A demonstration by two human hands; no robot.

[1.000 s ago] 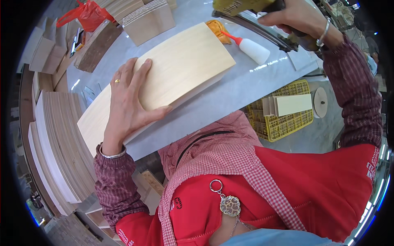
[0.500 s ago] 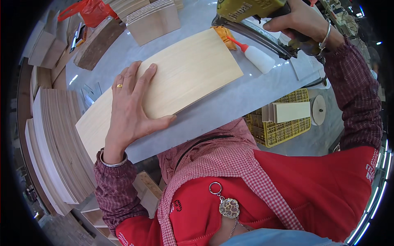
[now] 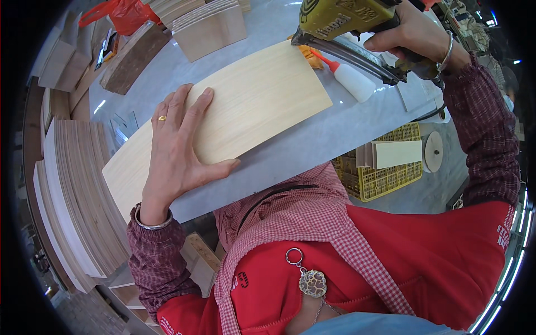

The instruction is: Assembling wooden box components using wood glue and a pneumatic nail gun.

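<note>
A pale wooden board (image 3: 262,100) lies at a slant across the grey-topped table. My left hand (image 3: 177,148) rests on its left part with fingers and thumb spread, pressing down rather than gripping. In my right hand (image 3: 416,36) is a yellow-green nail gun (image 3: 349,19), its handle wrapped by my fingers. The gun's nose meets the board's far right corner, as far as I can see. Just under the gun's magazine lies a white glue bottle (image 3: 355,82) with a red nozzle, beside an orange-yellow bundle (image 3: 310,56).
Stacked curved boards (image 3: 84,190) stand along the left side. At the back are upright panels (image 3: 212,30), a brown wooden block (image 3: 134,58) and a red plastic bag (image 3: 120,15). Below the table's right edge sits a yellow crate (image 3: 391,181) with small boards on it.
My right hand has lowered the nail gun slightly, bringing its nose down to the board's far right corner. My left hand stays in place on the board.
</note>
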